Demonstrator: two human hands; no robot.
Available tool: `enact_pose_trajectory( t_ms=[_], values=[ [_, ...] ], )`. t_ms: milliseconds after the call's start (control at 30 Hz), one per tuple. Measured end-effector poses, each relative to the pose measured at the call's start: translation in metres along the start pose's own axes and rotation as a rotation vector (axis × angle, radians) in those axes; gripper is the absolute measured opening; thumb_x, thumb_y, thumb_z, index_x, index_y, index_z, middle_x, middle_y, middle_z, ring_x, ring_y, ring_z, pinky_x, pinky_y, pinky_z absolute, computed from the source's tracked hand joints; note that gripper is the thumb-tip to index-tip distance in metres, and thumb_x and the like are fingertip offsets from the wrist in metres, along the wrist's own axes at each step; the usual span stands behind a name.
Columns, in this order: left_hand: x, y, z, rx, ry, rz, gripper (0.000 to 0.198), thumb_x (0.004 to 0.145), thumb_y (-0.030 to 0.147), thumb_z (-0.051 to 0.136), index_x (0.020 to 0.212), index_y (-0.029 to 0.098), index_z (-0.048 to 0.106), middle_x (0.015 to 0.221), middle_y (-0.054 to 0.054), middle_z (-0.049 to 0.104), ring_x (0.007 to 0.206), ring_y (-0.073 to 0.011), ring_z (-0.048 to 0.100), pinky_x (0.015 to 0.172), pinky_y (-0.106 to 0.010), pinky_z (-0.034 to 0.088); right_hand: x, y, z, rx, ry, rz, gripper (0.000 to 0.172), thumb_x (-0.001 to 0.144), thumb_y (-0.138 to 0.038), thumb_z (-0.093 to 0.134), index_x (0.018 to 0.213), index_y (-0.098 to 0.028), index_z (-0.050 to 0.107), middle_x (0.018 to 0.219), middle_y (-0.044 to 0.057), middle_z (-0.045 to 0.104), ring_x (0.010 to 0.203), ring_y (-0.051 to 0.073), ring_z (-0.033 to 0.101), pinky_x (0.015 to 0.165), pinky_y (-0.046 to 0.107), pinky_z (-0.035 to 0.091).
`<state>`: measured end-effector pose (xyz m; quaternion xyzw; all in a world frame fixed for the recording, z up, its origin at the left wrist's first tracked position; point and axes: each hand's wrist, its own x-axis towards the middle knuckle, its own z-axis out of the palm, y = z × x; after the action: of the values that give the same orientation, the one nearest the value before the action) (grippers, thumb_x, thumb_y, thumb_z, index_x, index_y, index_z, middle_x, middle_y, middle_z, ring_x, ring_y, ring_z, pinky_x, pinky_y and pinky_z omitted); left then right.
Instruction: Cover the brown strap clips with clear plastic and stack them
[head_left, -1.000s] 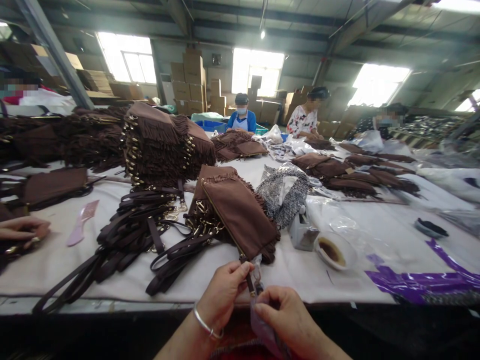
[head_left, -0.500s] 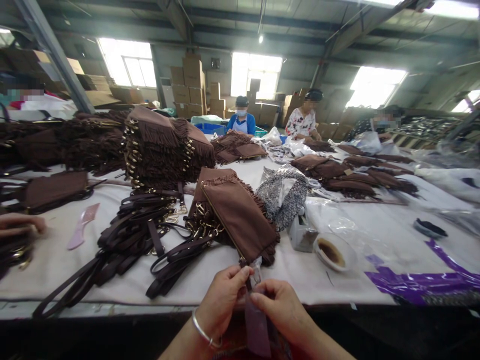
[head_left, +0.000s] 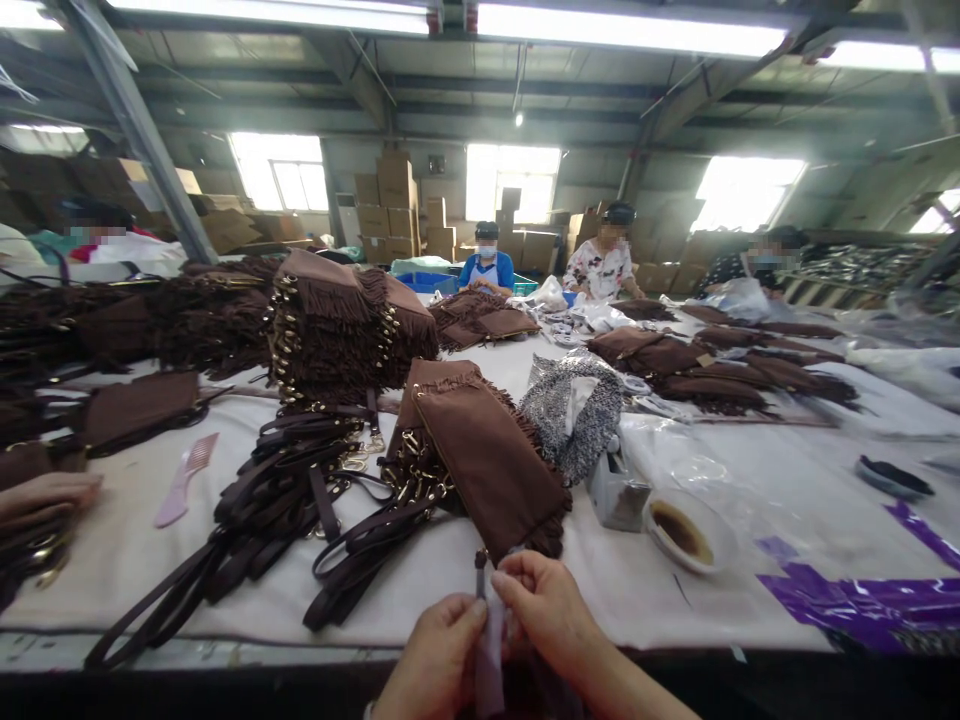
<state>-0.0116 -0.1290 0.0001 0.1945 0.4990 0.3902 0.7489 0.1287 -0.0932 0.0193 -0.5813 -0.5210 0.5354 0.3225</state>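
Note:
At the table's front edge, my left hand is closed, thumb and fingers pinching a narrow dark brown strap that points up. Beside it, my right hand pinches the upper part of a pale greyish-purple strip, which hangs down between both hands. The strip's material is hard to make out. Just beyond my fingers lies a brown fringed pouch with a zip along its left side, resting on another pouch. Dark wrist straps with gold clasps lie left of it.
A tall stack of fringed pouches stands behind. To the right are a speckled cloth, a metal box, a bowl of brown liquid and purple plastic. A pink comb and a co-worker's hand are left.
The view has tilted up a little. My left hand has slid down the strap, leaving its upper end showing. My right hand now sits higher than the left, still pinching the strip.

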Motion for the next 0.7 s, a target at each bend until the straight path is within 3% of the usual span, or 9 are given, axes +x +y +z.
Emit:
enact_pose_trajectory(
  t_ms=[100, 300, 433, 700],
  values=[
    [0.001, -0.001, -0.005, 0.045, 0.065, 0.051, 0.048, 0.058, 0.059, 0.076, 0.073, 0.015, 0.061, 0.061, -0.002, 0.061, 0.052, -0.0136, 0.054, 0.048, -0.024, 0.038, -0.002, 0.005, 0.003, 0.082, -0.044, 0.076, 0.029, 0.076, -0.045, 0.055, 0.079, -0.016, 0.056, 0.059, 0.000, 0.064, 0.036, 0.011, 0.050, 0.034, 0.021, 0.032],
    [0.004, 0.003, -0.014, 0.170, 0.172, 0.150, 0.050, 0.056, 0.065, 0.073, 0.058, 0.017, 0.060, 0.049, -0.001, 0.055, 0.048, -0.0156, 0.049, 0.046, -0.026, 0.034, -0.005, 0.004, 0.013, -0.033, -0.072, 0.115, 0.023, 0.076, -0.036, 0.052, 0.062, -0.017, 0.050, 0.049, 0.000, 0.062, 0.030, 0.007, 0.043, 0.032, 0.018, 0.024],
    [0.010, -0.002, -0.020, 0.216, 0.227, 0.203, 0.049, 0.057, 0.065, 0.072, 0.055, 0.018, 0.058, 0.046, 0.000, 0.053, 0.047, -0.0160, 0.047, 0.046, -0.028, 0.032, -0.002, -0.002, 0.022, -0.004, -0.079, 0.158, 0.020, 0.073, -0.032, 0.052, 0.059, -0.018, 0.050, 0.044, -0.002, 0.060, 0.030, 0.008, 0.044, 0.033, 0.020, 0.024],
    [0.016, 0.005, -0.020, 0.317, 0.363, 0.355, 0.048, 0.061, 0.064, 0.069, 0.053, 0.017, 0.061, 0.050, 0.000, 0.054, 0.051, -0.0153, 0.044, 0.049, -0.028, 0.032, 0.006, -0.003, 0.029, 0.074, -0.066, 0.157, 0.029, 0.075, -0.040, 0.051, 0.055, -0.019, 0.048, 0.042, -0.002, 0.056, 0.028, 0.008, 0.041, 0.032, 0.020, 0.023]
  ],
)
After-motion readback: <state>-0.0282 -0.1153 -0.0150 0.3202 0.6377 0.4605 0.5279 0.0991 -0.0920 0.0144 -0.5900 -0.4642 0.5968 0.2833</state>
